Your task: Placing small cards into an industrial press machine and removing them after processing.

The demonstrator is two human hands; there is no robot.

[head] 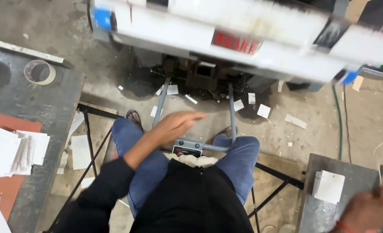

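- The right hand (368,209), lowest in view, has its grip closed on a thin pale strip (380,174) over the grey surface (319,215).
- A white card stack (329,186) lies on that surface, just left of the grip.
- The left hand (178,124) hovers flat above the knees, grip wide and holding nothing.
- The pedal bar (188,147) lies just below it.
- The white machine (243,34) stands farthest, paper scraps (264,111) littering the floor beneath.

A tape roll (39,71) lies on the grey table (57,103), paper scraps (263,111) littering the floor.
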